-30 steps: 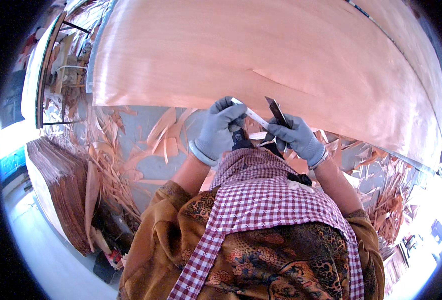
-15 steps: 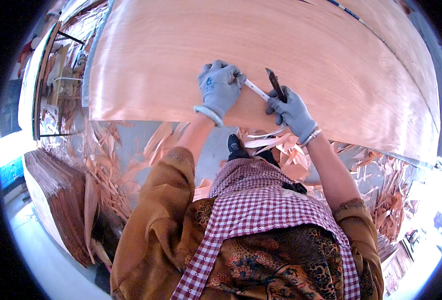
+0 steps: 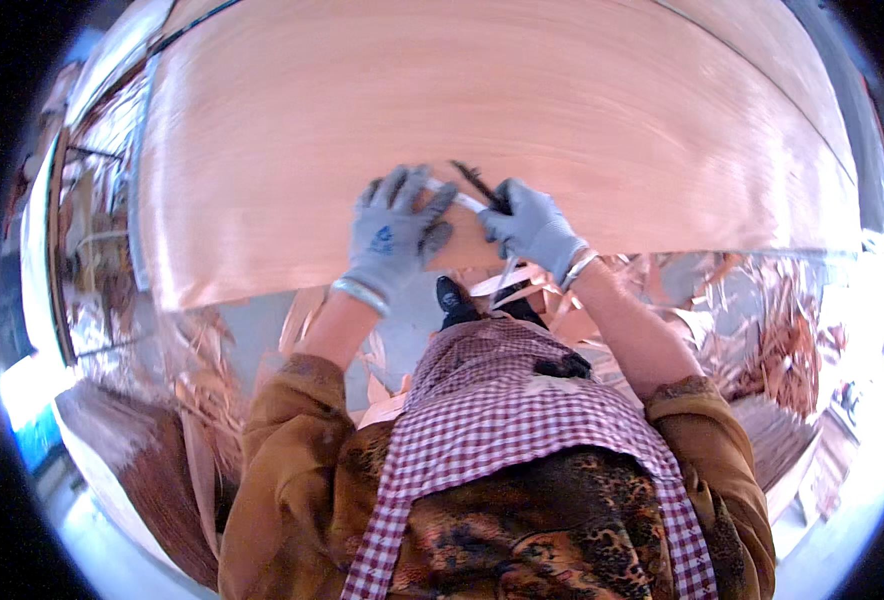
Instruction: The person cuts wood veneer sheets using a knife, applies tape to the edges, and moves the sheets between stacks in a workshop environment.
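Observation:
My left hand (image 3: 390, 235), in a grey glove, lies over the pinkish wood veneer sheet (image 3: 562, 110) near its front edge, fingers apart, touching or very near the end of a white tape strip (image 3: 467, 201). Just to its right, my gloved right hand (image 3: 530, 225) is closed on a dark knife (image 3: 467, 176), whose blade points up and left, and on the same strip, a thin length of which hangs below that hand. The picture is slightly blurred, so contact at the fingertips is hard to make out.
Veneer scraps (image 3: 782, 350) litter the grey floor beneath the sheet. A thick veneer stack (image 3: 147, 460) stands at lower left, another (image 3: 782, 450) at right. A metal rack (image 3: 82, 250) is along the left side. My shoes (image 3: 455, 298) show below the sheet's edge.
Both hands have moved up from in front of my body onto the sheet and slightly left in view. My left hand's fingers have spread from a pinch on the strip. The view has shifted.

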`<state>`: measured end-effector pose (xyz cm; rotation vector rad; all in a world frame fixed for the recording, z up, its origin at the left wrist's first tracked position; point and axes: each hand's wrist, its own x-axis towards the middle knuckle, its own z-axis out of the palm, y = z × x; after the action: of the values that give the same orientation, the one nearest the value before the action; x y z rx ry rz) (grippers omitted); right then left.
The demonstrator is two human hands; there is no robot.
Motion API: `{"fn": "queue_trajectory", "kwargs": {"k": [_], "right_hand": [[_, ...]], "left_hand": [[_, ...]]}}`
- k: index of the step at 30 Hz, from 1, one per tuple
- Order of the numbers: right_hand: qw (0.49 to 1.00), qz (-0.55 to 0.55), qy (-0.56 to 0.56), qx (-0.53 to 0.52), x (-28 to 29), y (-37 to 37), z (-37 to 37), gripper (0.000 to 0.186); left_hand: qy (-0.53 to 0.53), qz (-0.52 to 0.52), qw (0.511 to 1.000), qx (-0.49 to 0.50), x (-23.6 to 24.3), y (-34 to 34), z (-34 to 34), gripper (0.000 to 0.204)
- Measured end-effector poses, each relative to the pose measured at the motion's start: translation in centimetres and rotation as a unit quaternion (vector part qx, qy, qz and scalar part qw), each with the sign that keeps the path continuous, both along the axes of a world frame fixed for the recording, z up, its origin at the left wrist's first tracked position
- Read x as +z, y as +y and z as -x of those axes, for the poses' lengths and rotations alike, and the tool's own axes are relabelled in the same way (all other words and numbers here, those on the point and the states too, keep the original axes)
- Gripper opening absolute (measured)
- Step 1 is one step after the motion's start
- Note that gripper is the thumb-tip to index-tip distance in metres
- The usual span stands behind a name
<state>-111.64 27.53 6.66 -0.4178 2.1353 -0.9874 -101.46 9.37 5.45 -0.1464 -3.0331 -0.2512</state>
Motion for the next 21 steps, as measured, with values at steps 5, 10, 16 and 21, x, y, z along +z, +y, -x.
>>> {"fn": "queue_trajectory", "kwargs": {"k": [5, 10, 16, 21], "right_hand": [[0.998, -0.002, 0.005, 0.062, 0.7, 1.8, -3.1, 0.021], [0.971, 0.153, -0.178, -0.039, 2.6, 7.1, -0.5, 0.027], [0.944, 0.191, -0.112, -0.245, 0.4, 13.9, 5.6, 0.020], [0.952, 0.148, -0.110, -0.244, -0.7, 14.5, 6.1, 0.015]], "left_hand": [[-0.011, 0.006, 1.000, -0.012, 0.7, 0.4, 0.8, 0.049], [-0.034, 0.021, 0.999, -0.005, 1.4, 0.7, 0.7, 0.047], [0.031, -0.029, 0.996, -0.083, 1.8, 4.5, 3.6, 0.043], [0.097, -0.083, 0.979, -0.157, 0.0, 12.5, 9.0, 0.042]]}}
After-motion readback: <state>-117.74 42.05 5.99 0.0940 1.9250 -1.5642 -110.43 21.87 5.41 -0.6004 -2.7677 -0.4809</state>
